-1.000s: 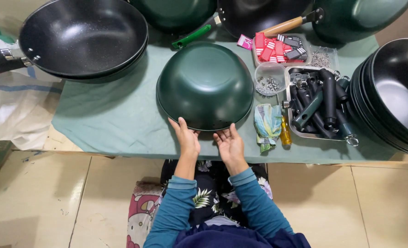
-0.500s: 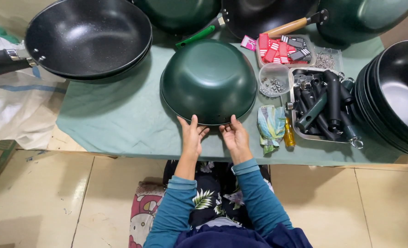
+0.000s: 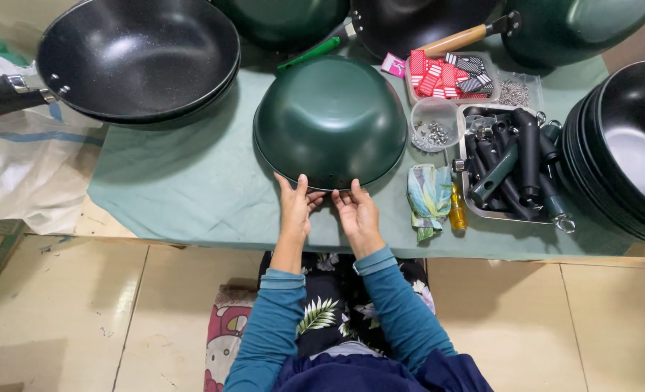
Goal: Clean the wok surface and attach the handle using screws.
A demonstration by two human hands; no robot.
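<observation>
Hands at an upturned dark green metal wok [image 3: 330, 120], frame centre.
Left hand [image 3: 294, 209] and right hand [image 3: 356, 210] spread flat, fingertips touching its near rim.

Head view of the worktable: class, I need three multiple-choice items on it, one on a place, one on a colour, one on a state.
1. Where does the metal tray of black handles lie?
A. right of the overturned pan
B. left of it
C. on the floor

2. What colour is the outside of the overturned pan?
A. red
B. dark green
C. white

3. How do the hands meet that pan?
A. both lift it high
B. both rest at its near rim
C. neither is close

Answers: 1 A, the tray sits to the pan's right. 2 B, its domed bottom is dark green. 3 B, the left hand and right hand have fingertips at the rim.
</observation>
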